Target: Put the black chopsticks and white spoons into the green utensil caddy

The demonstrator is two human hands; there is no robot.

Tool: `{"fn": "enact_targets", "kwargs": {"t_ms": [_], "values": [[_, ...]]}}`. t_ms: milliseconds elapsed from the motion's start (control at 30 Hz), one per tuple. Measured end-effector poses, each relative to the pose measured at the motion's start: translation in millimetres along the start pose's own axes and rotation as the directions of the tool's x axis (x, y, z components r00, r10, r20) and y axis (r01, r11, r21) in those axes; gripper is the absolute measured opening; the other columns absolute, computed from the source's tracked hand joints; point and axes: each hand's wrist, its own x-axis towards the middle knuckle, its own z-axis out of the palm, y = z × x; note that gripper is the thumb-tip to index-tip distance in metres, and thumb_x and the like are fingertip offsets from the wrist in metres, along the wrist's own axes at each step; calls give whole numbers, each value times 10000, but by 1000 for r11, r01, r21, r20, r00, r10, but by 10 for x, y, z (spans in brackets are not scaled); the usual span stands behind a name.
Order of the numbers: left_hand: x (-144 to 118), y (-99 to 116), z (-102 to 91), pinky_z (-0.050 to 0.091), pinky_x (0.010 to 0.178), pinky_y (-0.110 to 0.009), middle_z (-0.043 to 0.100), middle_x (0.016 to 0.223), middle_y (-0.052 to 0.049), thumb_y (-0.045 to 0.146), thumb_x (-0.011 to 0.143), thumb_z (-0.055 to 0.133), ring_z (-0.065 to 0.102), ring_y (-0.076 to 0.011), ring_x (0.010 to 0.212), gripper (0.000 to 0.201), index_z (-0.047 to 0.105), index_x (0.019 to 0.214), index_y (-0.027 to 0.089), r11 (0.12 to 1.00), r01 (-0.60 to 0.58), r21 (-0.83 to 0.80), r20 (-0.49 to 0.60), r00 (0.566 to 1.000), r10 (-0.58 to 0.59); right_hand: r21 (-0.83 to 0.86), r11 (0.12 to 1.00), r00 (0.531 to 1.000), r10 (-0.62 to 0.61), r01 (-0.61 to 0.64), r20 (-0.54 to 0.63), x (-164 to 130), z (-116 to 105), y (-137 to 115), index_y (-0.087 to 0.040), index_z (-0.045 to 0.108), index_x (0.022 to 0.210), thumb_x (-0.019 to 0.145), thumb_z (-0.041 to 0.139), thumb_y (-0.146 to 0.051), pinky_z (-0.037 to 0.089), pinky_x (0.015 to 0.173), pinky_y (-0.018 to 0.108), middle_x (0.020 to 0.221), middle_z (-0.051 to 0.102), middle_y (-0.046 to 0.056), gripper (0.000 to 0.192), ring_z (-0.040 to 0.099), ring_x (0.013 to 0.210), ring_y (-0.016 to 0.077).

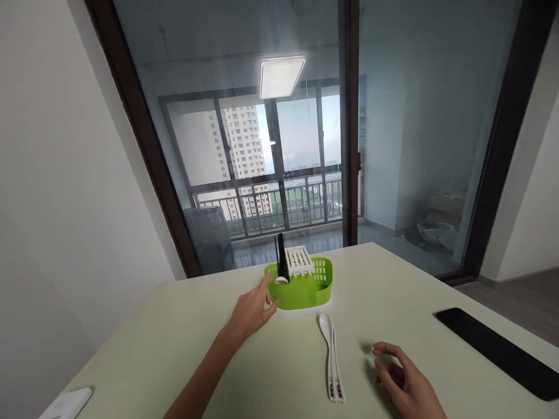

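Nearest to me is my right hand (399,378), hovering just above the pale green table (183,349) close to its near edge; the fingers are loosely curled, thumb and forefinger almost meeting, and they hold nothing that I can see. Just left of it lie two white ceramic spoons (331,361), one on the other. Their long axis runs from the near edge toward the far edge, bowls pointing away from me and handles toward me.

My left hand (253,308) is stretched forward with fingers spread. The fingertips touch the left wall of the green plastic cutlery holder (305,291), which stands on a white tray near the far edge; I think this hand steadies it. Inside its left compartment black chopsticks (279,256) stand upright beside a white slotted insert. A flat black phone (498,352) lies near the right edge, well apart.
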Motion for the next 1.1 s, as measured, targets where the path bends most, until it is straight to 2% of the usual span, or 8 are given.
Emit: {"fn": "enact_targets", "kwargs": {"t_ms": [67,133,200,333,467,733,933,1100], "values": [[-69,-8,90,430,675,-265,674,948,5,348,945,500,660,-169,728,563,341,1476,245,999,35,-35,-156,987,-41,-3,1000,1000,-4,4,-7,-2,-9,-6,-241,648,1106,782,638,-549,541,656,273,826,775,33,446,714,689,210],[-159,-9,212,428,661,-254,643,909,13,343,972,442,618,-139,642,406,433,1363,230,990,92,-102,-332,935,-122,-5,1000,1000,-6,6,-12,-7,-13,-21,-243,653,1093,777,640,-554,542,655,271,825,773,31,443,714,685,208],[-245,16,355,426,657,-245,612,829,32,336,984,416,581,-124,588,279,502,1227,227,979,117,-167,-380,908,-173,-5,1000,1000,-12,12,-11,-13,-14,-38,-243,656,1080,781,636,-554,542,652,267,868,778,39,431,711,675,201],[-316,192,645,436,714,-255,633,775,35,299,941,497,626,-145,677,169,595,1067,244,978,2,-210,-84,996,-20,-24,999,999,-38,38,-1,-22,-6,-44,-244,657,1060,803,618,-539,540,651,261,944,779,54,394,706,665,188],[-230,477,856,457,796,-284,704,799,10,379,924,549,662,-189,805,207,618,1053,234,946,-3,-324,117,992,43,-41,997,998,-59,60,14,-16,-5,-21,-251,662,1026,821,600,-539,537,639,259,924,768,44,359,709,674,191],[39,876,1023,469,804,-316,751,878,-52,626,909,511,679,-263,980,580,535,1270,173,949,145,-279,236,969,-78,-36,996,997,-80,80,0,-28,-8,-146,-239,700,951,794,618,-566,537,610,261,809,762,42,373,691,622,192],[90,991,1152,491,818,-363,733,1091,-124,662,905,494,697,-305,1001,573,546,1238,199,975,127,-180,187,978,-92,-22,996,993,-83,82,-83,-99,19,-279,-241,695,914,823,585,-586,504,569,256,686,719,11,373,649,561,178],[55,1009,1131,501,809,-375,729,1097,-134,645,922,472,701,-324,1014,503,585,1143,208,986,106,-129,188,979,-81,-66,995,997,-81,81,-11,-85,-11,-262,-235,699,935,835,560,-611,521,593,267,699,722,19,413,666,584,191]]}}
